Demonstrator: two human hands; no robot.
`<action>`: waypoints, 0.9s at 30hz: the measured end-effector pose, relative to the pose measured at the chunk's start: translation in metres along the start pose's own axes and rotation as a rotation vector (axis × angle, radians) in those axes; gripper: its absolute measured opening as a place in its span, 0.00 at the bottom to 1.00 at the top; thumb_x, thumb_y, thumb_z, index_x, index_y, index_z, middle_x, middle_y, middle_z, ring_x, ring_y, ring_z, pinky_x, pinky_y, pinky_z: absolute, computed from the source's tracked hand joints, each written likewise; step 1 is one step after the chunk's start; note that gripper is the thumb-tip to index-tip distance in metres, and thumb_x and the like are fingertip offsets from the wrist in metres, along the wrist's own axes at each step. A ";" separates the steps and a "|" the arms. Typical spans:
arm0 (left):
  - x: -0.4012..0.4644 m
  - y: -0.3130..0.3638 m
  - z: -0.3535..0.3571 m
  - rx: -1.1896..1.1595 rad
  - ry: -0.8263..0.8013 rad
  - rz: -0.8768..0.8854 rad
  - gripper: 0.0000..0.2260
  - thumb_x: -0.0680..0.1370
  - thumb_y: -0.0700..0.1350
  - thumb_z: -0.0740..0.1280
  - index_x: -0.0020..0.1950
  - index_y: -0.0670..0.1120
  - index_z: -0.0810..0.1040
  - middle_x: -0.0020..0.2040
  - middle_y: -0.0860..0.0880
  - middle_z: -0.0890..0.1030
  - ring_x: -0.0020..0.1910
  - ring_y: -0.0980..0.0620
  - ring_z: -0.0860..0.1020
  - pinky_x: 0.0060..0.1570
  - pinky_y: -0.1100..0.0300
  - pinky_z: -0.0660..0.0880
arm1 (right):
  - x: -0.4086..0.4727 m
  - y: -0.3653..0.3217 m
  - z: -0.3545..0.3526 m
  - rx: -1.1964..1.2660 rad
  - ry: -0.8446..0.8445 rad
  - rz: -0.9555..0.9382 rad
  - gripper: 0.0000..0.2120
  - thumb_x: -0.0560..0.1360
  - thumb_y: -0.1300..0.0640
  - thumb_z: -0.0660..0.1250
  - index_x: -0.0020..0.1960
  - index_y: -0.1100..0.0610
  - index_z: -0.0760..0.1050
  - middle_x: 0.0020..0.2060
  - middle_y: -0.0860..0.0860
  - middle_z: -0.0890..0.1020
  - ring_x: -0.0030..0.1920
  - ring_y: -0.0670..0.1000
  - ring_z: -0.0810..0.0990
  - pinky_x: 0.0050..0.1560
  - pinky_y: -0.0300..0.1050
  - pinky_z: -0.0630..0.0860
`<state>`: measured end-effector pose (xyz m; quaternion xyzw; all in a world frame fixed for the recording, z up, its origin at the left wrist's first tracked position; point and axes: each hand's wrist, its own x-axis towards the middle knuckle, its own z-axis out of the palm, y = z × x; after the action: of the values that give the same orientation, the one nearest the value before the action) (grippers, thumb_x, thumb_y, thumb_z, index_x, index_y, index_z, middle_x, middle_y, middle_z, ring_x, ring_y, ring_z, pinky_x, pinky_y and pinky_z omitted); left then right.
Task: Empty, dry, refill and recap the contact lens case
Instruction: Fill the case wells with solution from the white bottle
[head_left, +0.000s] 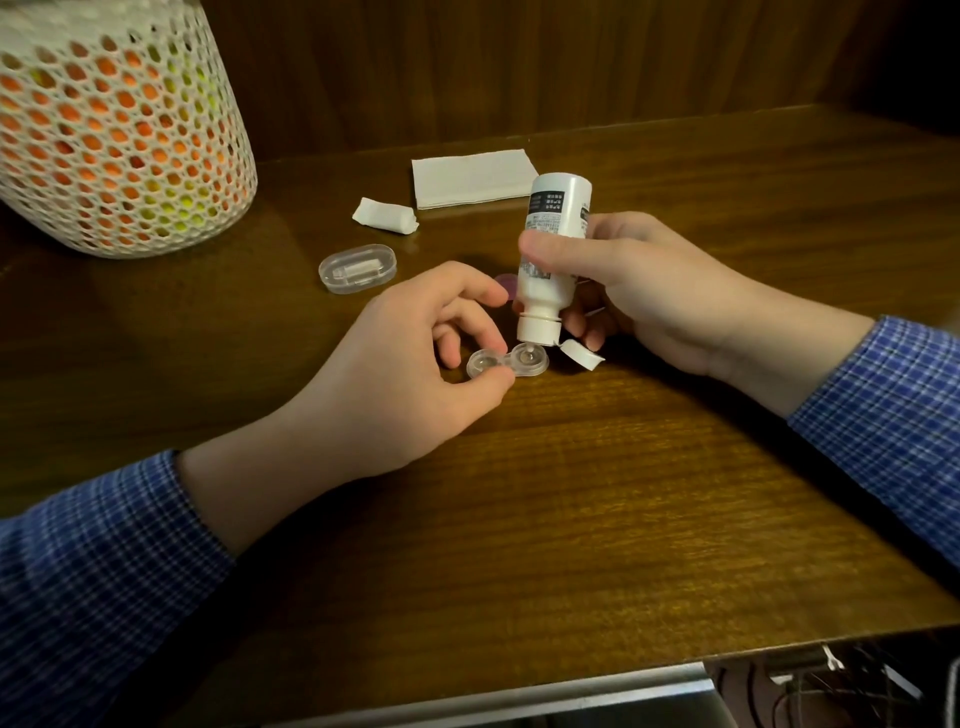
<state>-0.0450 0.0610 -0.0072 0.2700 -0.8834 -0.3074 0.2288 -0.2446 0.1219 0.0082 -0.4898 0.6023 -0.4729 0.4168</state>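
Observation:
A clear two-well contact lens case (535, 362) lies uncapped on the wooden table (571, 493). My left hand (415, 358) pinches its left well between thumb and forefinger. My right hand (639, 286) grips a white solution bottle (550, 249) turned upside down, its nozzle just above the right well. The bottle's flip cap (582, 354) hangs open beside the case. A purple cap (506, 285) peeks out behind the bottle, mostly hidden.
A clear oval plastic box (357, 268) sits behind my left hand. A crumpled tissue (385, 215) and a folded white tissue (472, 176) lie farther back. A white mesh basket (114, 130) of orange and yellow balls stands at the far left. The table's front edge (675, 657) is near.

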 end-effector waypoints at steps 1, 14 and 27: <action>0.000 0.000 0.000 0.001 0.000 0.002 0.23 0.73 0.43 0.77 0.67 0.48 0.77 0.47 0.56 0.84 0.40 0.50 0.79 0.36 0.65 0.76 | 0.000 0.000 0.000 -0.002 0.000 -0.001 0.10 0.80 0.47 0.69 0.47 0.54 0.80 0.40 0.50 0.86 0.30 0.46 0.77 0.27 0.38 0.73; 0.000 0.001 0.000 0.001 -0.002 0.003 0.23 0.73 0.43 0.77 0.67 0.49 0.77 0.47 0.56 0.84 0.40 0.50 0.79 0.36 0.65 0.76 | 0.001 0.000 0.000 0.012 0.006 0.007 0.11 0.80 0.46 0.69 0.50 0.54 0.80 0.47 0.57 0.87 0.31 0.47 0.77 0.27 0.39 0.72; 0.000 0.001 0.000 0.005 -0.003 -0.007 0.23 0.74 0.43 0.77 0.67 0.49 0.77 0.47 0.56 0.84 0.40 0.51 0.79 0.36 0.67 0.75 | 0.000 -0.001 0.001 0.004 0.016 0.008 0.12 0.80 0.46 0.69 0.52 0.55 0.80 0.46 0.57 0.86 0.31 0.46 0.77 0.27 0.38 0.73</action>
<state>-0.0453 0.0616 -0.0068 0.2731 -0.8835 -0.3064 0.2256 -0.2434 0.1214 0.0094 -0.4825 0.6068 -0.4763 0.4149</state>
